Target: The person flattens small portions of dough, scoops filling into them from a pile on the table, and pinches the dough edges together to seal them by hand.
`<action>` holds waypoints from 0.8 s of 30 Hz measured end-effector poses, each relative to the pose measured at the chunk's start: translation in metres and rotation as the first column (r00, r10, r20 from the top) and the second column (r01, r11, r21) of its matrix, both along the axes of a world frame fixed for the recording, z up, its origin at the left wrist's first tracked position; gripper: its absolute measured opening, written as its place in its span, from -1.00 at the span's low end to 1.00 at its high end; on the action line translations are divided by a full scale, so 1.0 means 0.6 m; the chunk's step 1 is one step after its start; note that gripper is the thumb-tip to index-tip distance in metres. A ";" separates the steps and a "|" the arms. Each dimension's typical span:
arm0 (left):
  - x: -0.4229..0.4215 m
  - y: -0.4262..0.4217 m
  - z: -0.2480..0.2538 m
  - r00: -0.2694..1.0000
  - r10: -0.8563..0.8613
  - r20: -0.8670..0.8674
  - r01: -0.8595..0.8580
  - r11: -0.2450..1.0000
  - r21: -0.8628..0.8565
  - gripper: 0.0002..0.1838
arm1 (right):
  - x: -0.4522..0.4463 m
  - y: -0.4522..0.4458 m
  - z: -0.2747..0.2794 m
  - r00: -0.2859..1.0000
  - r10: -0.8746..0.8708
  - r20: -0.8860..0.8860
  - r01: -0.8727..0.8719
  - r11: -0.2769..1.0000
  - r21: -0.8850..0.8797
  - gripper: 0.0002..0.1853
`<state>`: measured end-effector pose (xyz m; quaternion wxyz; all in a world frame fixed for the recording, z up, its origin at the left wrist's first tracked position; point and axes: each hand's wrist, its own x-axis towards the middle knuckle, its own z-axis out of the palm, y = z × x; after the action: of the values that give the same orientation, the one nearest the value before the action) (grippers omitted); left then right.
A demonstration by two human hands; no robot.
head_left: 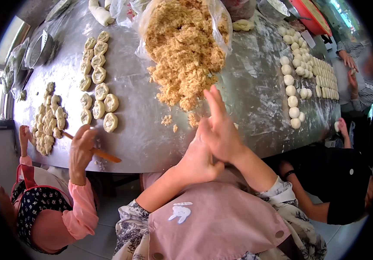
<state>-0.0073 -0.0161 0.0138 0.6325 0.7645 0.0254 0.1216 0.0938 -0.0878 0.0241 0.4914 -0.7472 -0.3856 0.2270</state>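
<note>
My left hand (pixel 198 161) and my right hand (pixel 222 135) are pressed palm against palm in front of my apron, at the table's near edge. The right hand lies over the left, its fingers stretched away from me. Whatever is between the palms, if anything, is hidden. Just beyond my fingertips spreads a large heap of crumbly tan filling (pixel 184 52), spilling out of a clear plastic bag (pixel 219 21). A few loose clumps of filling (pixel 167 120) lie on the metal near my hands.
Rows of flattened dough rounds (pixel 99 75) and a pile of dough pieces (pixel 47 123) lie left on the metal table (pixel 134 143). Dough balls (pixel 292 101) line the right. A co-worker's hand (pixel 82 145) at left holds a wooden stick (pixel 106 156); other people stand right.
</note>
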 end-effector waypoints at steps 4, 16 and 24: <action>-0.007 -0.010 -0.007 0.998 -0.018 -0.055 0.024 0.994 0.103 -0.06 | -0.007 -0.002 0.012 0.973 0.152 0.175 -0.146 0.988 -0.044 -0.04; 0.014 0.001 -0.003 0.910 0.406 -0.088 -0.386 0.904 0.183 -0.78 | -0.029 -0.008 0.016 0.999 0.012 0.029 -0.014 0.997 0.079 -0.25; 0.004 0.011 -0.025 0.900 0.405 -0.160 -0.377 0.909 0.177 -0.86 | -0.028 -0.035 0.020 0.930 -0.053 0.363 0.041 0.998 0.039 -0.87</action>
<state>-0.0049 -0.0097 -0.0013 0.5337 0.7949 0.2312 0.1729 0.0771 -0.1086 0.0363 0.4284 -0.7776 -0.4553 0.0670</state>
